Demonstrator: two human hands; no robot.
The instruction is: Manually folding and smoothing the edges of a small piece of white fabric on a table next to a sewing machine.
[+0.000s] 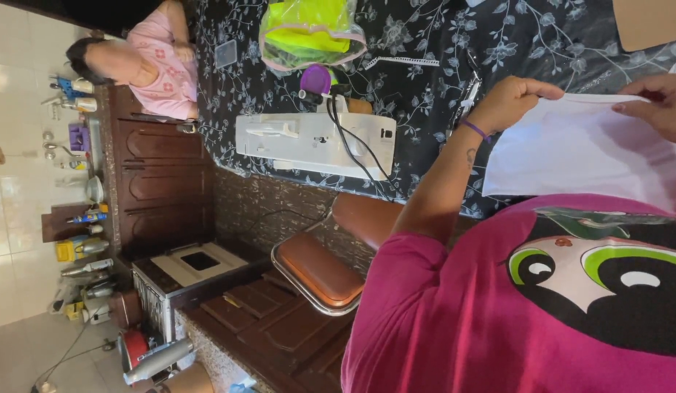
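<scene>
The picture is turned on its side. My left hand, with a purple band at the wrist, pinches one edge of a white sheet of cloth. My right hand grips the opposite edge at the frame's right side. The sheet is stretched between both hands above a table with a black flowered cloth. My magenta shirt with a cartoon print fills the lower right.
A white sewing machine with a black cable stands on the table, beside a purple lid and a neon-yellow bag. A brown padded chair sits by the table. Another person in pink sits at the far end. A stove and dark cabinets lie beyond.
</scene>
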